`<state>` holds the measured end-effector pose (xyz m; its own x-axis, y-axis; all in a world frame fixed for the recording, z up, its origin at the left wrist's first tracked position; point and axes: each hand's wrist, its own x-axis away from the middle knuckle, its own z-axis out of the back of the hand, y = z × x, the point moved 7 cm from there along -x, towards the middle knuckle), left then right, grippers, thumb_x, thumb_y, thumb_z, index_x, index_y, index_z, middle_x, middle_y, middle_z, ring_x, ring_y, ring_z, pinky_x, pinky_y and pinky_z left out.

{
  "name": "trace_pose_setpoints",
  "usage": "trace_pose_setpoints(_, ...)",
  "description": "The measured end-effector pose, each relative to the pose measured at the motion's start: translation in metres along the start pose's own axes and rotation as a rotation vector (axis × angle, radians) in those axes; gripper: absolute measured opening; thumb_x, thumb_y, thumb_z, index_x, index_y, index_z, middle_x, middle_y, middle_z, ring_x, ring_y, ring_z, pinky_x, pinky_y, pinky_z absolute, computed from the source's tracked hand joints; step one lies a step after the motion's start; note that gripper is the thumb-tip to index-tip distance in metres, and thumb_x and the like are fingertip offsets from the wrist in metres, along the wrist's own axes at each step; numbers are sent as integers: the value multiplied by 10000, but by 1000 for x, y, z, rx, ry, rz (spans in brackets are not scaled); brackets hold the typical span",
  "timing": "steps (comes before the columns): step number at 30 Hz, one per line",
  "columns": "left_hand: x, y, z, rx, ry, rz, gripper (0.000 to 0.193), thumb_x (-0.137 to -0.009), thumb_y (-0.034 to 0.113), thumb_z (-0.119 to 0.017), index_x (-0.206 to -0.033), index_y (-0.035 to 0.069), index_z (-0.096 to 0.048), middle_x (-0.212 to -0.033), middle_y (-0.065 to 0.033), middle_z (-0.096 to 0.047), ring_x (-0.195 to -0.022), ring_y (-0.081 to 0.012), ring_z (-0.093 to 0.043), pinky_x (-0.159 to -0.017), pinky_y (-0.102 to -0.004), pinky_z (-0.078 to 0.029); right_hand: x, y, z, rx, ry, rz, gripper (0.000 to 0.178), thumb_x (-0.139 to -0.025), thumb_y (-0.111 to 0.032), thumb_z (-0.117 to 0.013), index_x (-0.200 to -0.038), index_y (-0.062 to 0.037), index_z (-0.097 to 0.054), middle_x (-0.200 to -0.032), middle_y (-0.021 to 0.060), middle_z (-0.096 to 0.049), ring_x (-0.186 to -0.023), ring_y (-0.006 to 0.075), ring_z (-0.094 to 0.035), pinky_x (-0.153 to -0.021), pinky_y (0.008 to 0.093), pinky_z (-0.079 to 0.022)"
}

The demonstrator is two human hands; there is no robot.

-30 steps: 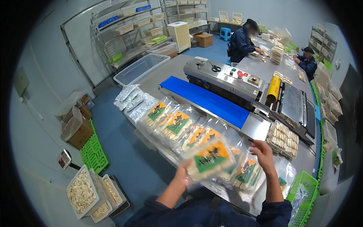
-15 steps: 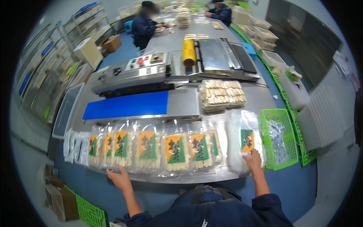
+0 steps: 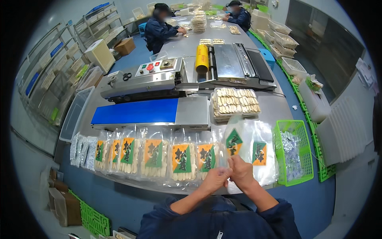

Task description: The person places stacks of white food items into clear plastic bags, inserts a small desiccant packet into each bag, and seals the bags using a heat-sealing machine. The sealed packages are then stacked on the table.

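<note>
Before me at the table's front edge, my right hand (image 3: pixel 242 172) is closed on an upright clear plastic bag (image 3: pixel 234 140) with a green-and-orange label. My left hand (image 3: pixel 215 180) meets it at the bag's lower end, fingers pinched together there; the gripped edge is mostly hidden. The bag looks flat and unfilled. Just right of it lies a stack of flat clear bags (image 3: pixel 262 157) with the same label. To the left stands a row of filled bags (image 3: pixel 184 158) holding pale, long sliced pieces.
Silver packets (image 3: pixel 84 151) lie at the row's left end. A green basket (image 3: pixel 310 159) with small sachets stands right. Farther back are stacked trays of slices (image 3: pixel 234 101), a blue conveyor belt (image 3: pixel 135 111), a sealing machine (image 3: pixel 145 79) and a wrapping machine (image 3: pixel 229 59). Two people work beyond.
My right hand has lifted a bag off the stack and brought it left. My left hand has come from the row's left side to meet it.
</note>
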<state>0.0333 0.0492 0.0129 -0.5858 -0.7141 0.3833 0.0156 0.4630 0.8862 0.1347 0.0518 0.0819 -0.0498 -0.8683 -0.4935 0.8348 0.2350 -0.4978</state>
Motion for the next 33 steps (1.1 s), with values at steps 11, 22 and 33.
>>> trace_pose_setpoints(11, 68, 47, 82, -973, 916, -643, 189, -735, 32, -560, -920, 31, -600, -827, -129, -550, -670, -289, -552, -585, -337, -451, -16, -28, -28, 52, -780, 395, 460, -713, -44, -518, -1139, 79, -394, -809, 187, -525, -704, 316, -566, -589, 382, -458)
trace_pose_setpoints(22, 150, 58, 115, -919, 1383, -631, 138, -784, -10, -518, -885, -67, -593, -737, -150, -577, -638, -244, -560, -588, -303, -445, -203, 255, -100, 32, -189, -244, 253, -759, -197, -522, -860, 20, -604, -806, 205, -606, -780, 341, -581, -701, 376, -451)
trace_pose_setpoints(33, 197, -3, 156, -259, 1725, -450, 185, -817, -3, -515, -979, -90, -542, -812, -96, -589, -677, -110, -552, -618, -215, -460, -257, 246, -111, 7, 30, -126, 259, -805, -198, -449, -705, 38, -490, -709, 232, -523, -689, 383, -505, -621, 423, -397)
